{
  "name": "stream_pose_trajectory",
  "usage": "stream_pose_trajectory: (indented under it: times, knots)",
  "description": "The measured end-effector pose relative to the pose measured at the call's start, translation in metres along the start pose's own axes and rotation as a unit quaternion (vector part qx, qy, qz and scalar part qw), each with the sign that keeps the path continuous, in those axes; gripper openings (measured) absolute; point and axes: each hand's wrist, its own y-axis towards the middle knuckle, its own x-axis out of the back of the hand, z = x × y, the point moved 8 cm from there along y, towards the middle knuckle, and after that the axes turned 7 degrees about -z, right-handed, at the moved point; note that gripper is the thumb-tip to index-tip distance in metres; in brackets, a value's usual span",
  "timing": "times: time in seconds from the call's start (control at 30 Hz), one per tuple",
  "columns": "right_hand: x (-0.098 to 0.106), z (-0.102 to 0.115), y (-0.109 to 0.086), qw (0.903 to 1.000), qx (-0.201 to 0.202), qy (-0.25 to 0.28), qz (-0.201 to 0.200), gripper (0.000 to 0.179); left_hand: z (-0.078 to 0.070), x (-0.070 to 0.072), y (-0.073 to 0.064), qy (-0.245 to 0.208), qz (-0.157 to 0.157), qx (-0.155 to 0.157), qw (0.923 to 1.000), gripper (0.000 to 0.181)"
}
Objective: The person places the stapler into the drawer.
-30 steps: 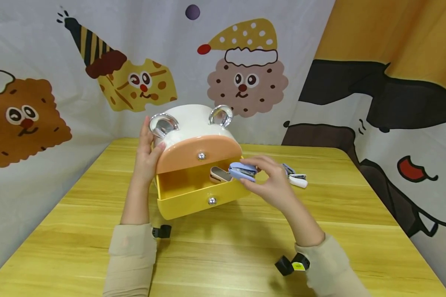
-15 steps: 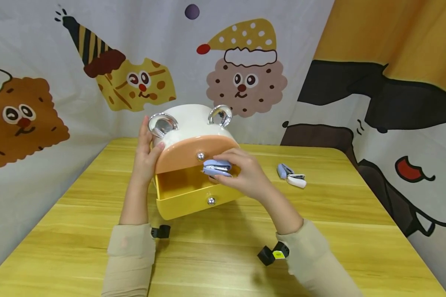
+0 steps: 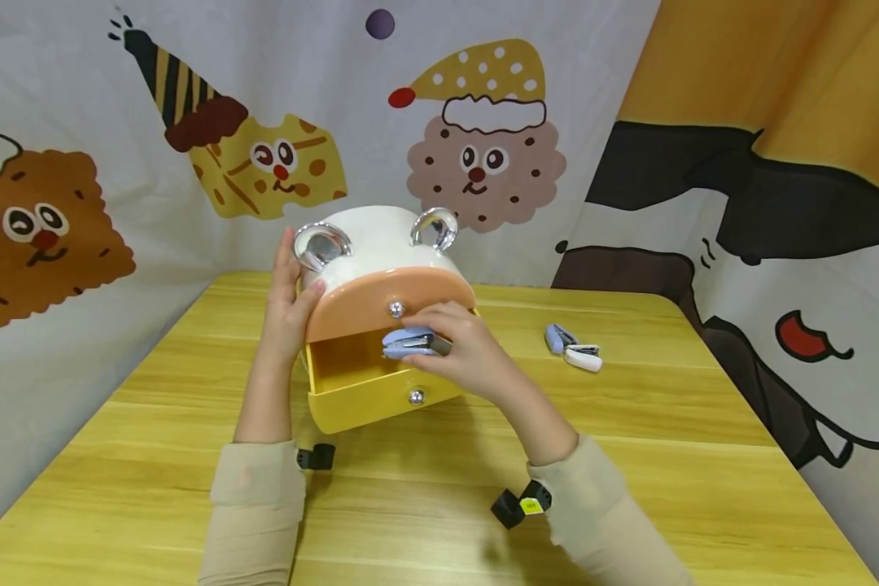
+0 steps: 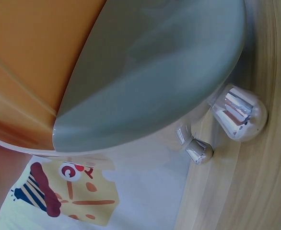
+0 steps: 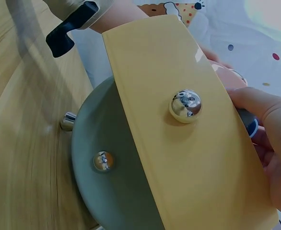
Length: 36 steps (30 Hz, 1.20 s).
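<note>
My left hand [image 3: 289,309] holds the left side of a small round desktop drawer box [image 3: 377,232], thumb at the front and fingers along its side. The box has a white top, silver ears, an orange upper drawer and a pulled-out yellow drawer [image 3: 362,404]. With my right hand [image 3: 465,350], I pinch a blue mini stapler [image 3: 403,343] between thumb and fingers, over the yellow drawer's opening. Part of another stapler [image 3: 443,347] shows in the drawer beside my fingers. In the right wrist view, the yellow drawer front [image 5: 150,96] covers most of the held stapler.
A blue mini stapler [image 3: 559,338] and a white one [image 3: 584,359] lie on the wooden table [image 3: 630,456] to the right. Below the yellow drawer is a grey-green lower front [image 5: 107,134] with its own knob. Silver feet [image 4: 240,115] support the box.
My right hand has carried the blue stapler leftward from the drawer's right end to over its middle, and slightly lower. The left hand and box have stayed put.
</note>
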Motion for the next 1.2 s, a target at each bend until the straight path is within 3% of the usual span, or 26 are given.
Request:
stream_pose_trajectory:
  times: [0.33, 0.67, 0.87, 1.2]
  knots:
    - [0.002, 0.002, -0.005, 0.9994, 0.015, 0.026, -0.016, 0.044, 0.003, 0.001, -0.001, 0.011, 0.001, 0.010, 0.9999, 0.076]
    - [0.028, 0.010, -0.023, 0.9929, 0.055, 0.046, -0.094, 0.047, 0.002, 0.001, 0.000, 0.007, 0.001, -0.002, 1.0000, 0.076]
    - [0.048, 0.008, -0.033, 0.9891, 0.071, 0.019, -0.128, 0.055, 0.003, 0.001, 0.001, 0.005, 0.002, -0.002, 1.0000, 0.076]
    - [0.087, -0.008, -0.049, 0.9862, 0.017, -0.016, -0.164, 0.058, 0.003, 0.000, 0.001, 0.007, 0.001, 0.003, 1.0000, 0.075]
